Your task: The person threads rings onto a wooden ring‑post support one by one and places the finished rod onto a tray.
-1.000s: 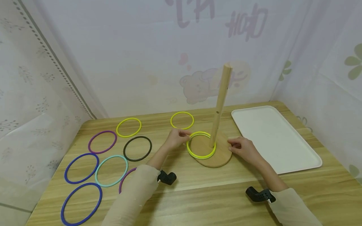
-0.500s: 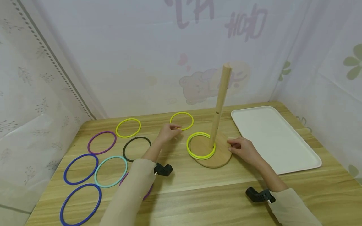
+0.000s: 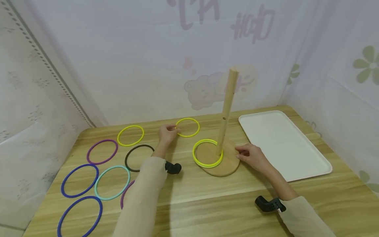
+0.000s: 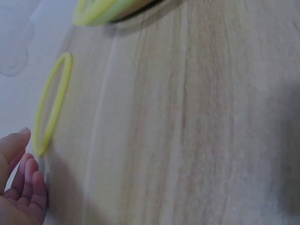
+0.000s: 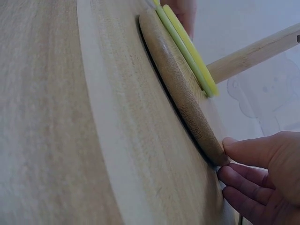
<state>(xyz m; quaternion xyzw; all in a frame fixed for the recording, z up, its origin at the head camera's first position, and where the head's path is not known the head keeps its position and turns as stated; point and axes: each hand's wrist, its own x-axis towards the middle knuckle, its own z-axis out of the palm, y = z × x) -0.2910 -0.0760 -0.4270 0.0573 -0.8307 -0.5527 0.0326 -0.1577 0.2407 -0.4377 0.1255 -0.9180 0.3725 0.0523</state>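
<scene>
My left hand (image 3: 167, 133) is at the left side of a yellow ring (image 3: 199, 126) lying at the back of the table. In the left wrist view the thumb and fingers (image 4: 29, 164) are parted by the near end of that ring (image 4: 60, 103), with nothing visibly held. My right hand (image 3: 250, 154) pinches the right edge of the round wooden base (image 3: 229, 164), thumb on top and fingers at its side in the right wrist view. An upright wooden pole (image 3: 227, 102) rises from the base. A yellow ring and a paler yellow-green ring (image 5: 187, 47) lie around the pole's foot.
On the left lie another yellow ring (image 3: 142, 136), a black ring (image 3: 126, 164), a turquoise ring (image 3: 128, 182), purple rings (image 3: 115, 154) and blue rings (image 3: 96, 176). A white tray (image 3: 284, 141) lies on the right. A curtain hangs behind the table.
My left hand has left the stacked rings at the pole and moved left and back to the rear yellow ring. The right hand stays on the base. The head view has shifted slightly.
</scene>
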